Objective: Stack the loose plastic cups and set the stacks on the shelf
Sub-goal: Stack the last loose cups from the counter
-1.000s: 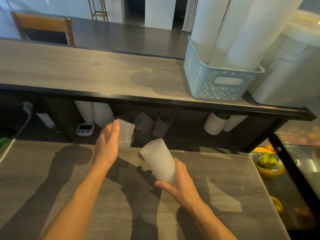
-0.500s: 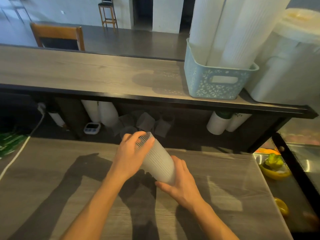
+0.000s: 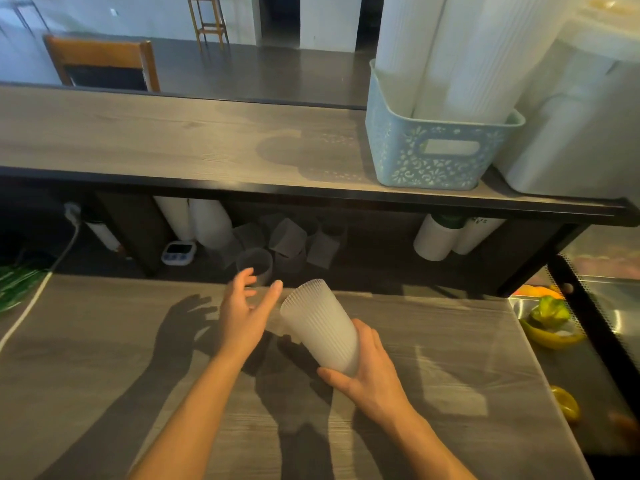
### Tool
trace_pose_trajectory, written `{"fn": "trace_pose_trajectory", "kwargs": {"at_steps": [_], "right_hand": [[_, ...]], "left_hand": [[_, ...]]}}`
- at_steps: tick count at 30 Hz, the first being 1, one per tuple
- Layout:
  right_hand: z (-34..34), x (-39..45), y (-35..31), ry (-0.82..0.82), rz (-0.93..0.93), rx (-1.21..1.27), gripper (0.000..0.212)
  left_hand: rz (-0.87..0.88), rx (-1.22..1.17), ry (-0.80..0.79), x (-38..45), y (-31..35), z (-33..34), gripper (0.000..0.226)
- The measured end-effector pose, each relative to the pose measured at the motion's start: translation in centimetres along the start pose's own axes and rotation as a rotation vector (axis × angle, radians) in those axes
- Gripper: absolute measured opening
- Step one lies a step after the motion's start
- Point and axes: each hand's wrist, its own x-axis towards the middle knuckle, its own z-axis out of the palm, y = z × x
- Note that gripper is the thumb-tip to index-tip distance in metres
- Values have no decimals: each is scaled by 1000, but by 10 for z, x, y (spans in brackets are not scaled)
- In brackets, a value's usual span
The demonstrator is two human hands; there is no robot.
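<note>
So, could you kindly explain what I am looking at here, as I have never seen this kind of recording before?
There is no machine here: a person wears a camera on the head, looking forward and down at two bare arms. The right hand grips a ribbed plastic cup stack, tilted with its mouth up. The left hand is open and holds nothing, reaching toward a loose cup at the far edge of the grey wooden counter. More loose cups lie under the shelf, which carries a blue basket of tall cup stacks.
</note>
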Motion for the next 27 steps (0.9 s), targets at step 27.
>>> {"fn": "trace_pose_trajectory", "kwargs": {"at_steps": [27], "right_hand": [[12, 31, 4, -15, 91, -18, 88]], "left_hand": [[-159, 76, 116, 63, -29, -10, 80]]}}
